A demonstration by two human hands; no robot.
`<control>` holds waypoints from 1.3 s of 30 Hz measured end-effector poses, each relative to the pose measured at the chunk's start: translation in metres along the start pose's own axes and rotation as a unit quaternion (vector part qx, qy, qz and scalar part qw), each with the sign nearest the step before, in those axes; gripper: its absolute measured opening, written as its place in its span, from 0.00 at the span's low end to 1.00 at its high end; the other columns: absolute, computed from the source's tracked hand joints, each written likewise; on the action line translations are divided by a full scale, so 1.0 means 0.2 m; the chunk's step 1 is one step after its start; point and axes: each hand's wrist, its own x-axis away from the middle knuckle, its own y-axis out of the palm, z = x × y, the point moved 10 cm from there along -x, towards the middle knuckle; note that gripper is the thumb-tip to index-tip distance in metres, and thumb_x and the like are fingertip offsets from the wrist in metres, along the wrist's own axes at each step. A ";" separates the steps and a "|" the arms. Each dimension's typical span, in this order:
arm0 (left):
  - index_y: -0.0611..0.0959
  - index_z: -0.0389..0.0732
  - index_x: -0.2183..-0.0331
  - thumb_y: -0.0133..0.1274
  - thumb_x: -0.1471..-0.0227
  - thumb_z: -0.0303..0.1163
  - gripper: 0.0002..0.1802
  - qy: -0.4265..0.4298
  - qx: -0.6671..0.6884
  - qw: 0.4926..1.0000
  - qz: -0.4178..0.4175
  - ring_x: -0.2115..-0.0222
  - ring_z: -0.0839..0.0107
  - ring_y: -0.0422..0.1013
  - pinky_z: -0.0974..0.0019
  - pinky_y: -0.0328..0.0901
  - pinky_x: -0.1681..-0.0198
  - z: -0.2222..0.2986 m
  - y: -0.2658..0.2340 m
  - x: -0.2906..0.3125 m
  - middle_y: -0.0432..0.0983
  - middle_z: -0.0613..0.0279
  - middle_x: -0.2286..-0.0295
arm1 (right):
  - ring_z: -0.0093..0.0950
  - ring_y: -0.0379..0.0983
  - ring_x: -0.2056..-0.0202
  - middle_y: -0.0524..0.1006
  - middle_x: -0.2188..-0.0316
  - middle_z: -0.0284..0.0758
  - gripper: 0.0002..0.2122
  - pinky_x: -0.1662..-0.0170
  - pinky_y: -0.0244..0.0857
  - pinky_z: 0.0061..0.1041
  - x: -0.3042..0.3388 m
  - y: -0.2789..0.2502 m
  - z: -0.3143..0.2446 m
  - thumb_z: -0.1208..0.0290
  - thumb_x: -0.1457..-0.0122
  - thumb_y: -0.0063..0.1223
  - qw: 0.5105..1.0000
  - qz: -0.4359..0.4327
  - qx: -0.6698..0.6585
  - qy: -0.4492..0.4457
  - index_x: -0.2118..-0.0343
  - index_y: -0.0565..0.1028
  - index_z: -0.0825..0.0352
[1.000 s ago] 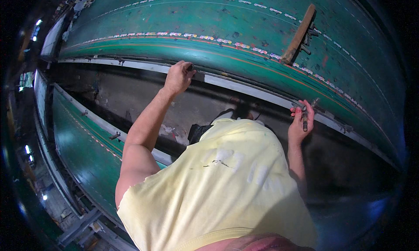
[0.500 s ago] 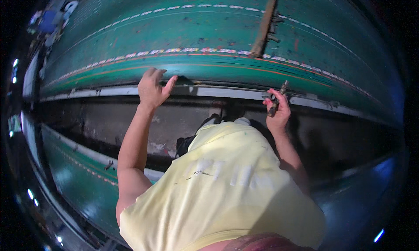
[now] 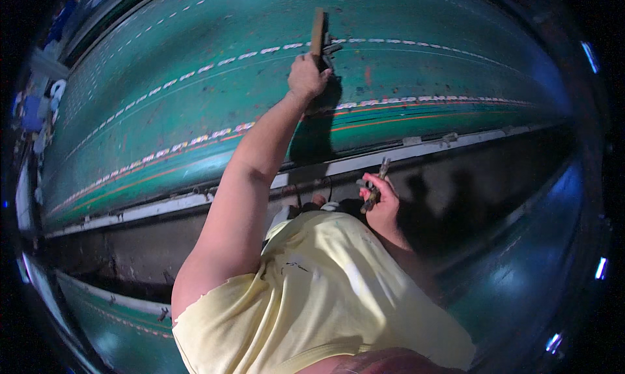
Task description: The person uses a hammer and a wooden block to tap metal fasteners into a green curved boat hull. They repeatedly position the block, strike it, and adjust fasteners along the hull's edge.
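Reaching: left hand (image 3: 307,76) out over the green tabletop (image 3: 403,68), on or just above the wooden bar (image 3: 318,32).
Wooden bar: on the tabletop, beneath the left hand, its far end showing beyond the knuckles.
Left fingers: bent downward at the bar; their undersides are hidden, so I cannot tell whether they pinch it.
Dark pieces (image 3: 333,49): along the bar's right side, just beyond the left hand.
Right hand (image 3: 384,208): near the body, thumb and fingers pinching a metal fitting (image 3: 372,199).
Metal fitting: tilted, poking out past the fingers toward the pale rail (image 3: 423,149), well apart from the bar.
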 end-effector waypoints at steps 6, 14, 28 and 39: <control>0.85 0.35 0.45 0.69 0.47 0.33 0.28 -0.098 0.088 0.989 -0.075 0.52 0.44 0.85 0.46 0.78 0.45 -0.29 0.14 -0.29 0.87 0.40 0.54 | 0.24 0.80 0.59 0.81 0.51 0.37 0.21 0.55 0.78 0.24 0.18 -0.23 0.22 0.93 0.34 0.55 0.996 0.063 -0.028 0.064 0.40 0.79 0.69; 0.85 0.36 0.54 0.69 0.45 0.39 0.21 -0.035 0.254 0.926 -0.278 0.63 0.57 0.83 0.52 0.75 0.59 -0.35 -0.22 0.12 0.85 0.48 0.66 | 0.20 0.80 0.62 0.84 0.52 0.33 0.15 0.59 0.73 0.22 0.07 -0.41 0.26 0.80 0.26 0.54 0.986 0.146 -0.003 0.083 0.39 0.78 0.66; 0.86 0.37 0.47 0.74 0.50 0.40 0.31 0.172 -0.077 0.954 -0.235 0.60 0.38 0.82 0.46 0.76 0.54 -0.34 -0.52 1.32 0.86 0.42 0.61 | 0.42 0.82 0.49 0.84 0.53 0.41 0.19 0.46 0.76 0.35 -0.32 -0.18 0.22 0.86 0.38 0.64 0.999 0.011 0.026 -0.019 0.45 0.83 0.63; 0.85 0.37 0.45 0.75 0.50 0.39 0.33 0.158 -0.083 0.956 -0.235 0.56 0.39 0.82 0.47 0.76 0.51 -0.41 -0.54 1.31 0.86 0.40 0.57 | 0.40 0.83 0.56 0.83 0.57 0.41 0.21 0.53 0.76 0.36 -0.36 0.02 0.16 0.91 0.42 0.62 0.997 -0.011 0.043 -0.056 0.47 0.84 0.64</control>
